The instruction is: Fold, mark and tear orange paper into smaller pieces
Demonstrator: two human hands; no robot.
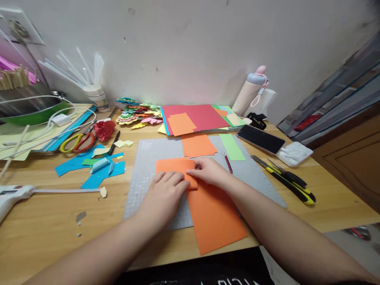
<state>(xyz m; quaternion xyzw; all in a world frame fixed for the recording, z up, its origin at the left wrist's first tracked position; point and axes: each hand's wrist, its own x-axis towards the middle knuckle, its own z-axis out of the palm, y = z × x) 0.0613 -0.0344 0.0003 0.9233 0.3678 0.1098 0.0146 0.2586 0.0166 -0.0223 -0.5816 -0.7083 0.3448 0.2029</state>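
Hands, left (168, 190) flattened, right (208, 171) pinching, hold orange paper (171, 164); a cup (100, 103) holds white sticks (98, 69).

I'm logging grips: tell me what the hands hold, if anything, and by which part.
The small orange paper: the right hand seems to pinch its right edge; the left hand rests over its lower part.

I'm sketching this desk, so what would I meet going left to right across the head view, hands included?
Wall socket, scissors, black pen, left hand, right hand, pencil, phone.
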